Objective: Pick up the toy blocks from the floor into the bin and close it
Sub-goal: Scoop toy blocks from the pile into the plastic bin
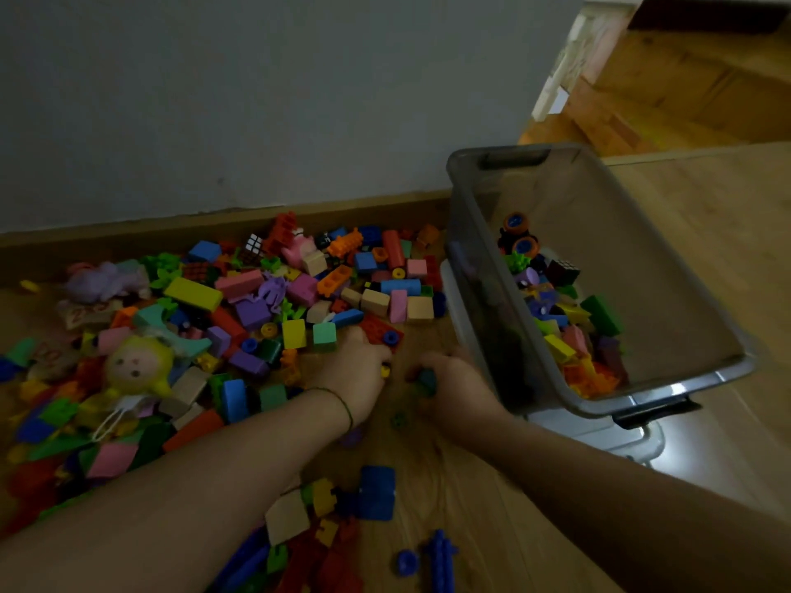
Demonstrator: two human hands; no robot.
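1 block (426,380) is gripped by the right hand (456,389) beside the bin (599,410); the grip of the left hand (353,370) cannot be told.

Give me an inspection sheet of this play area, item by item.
Surface: wooden floor, dim light.
Job's things: toy blocks heaped along the wall; grey bin open, partly filled; pale piece beneath it, perhaps the lid.
Clutter: doll, purple plush and puzzle cube among the blocks; toy car in the bin.
Grippers: left hand down among blocks, grip unclear; right hand grips a dark green block.
Cables: nothing seen.
Surroundings: grey wall, doorway to another wooden-floored room.
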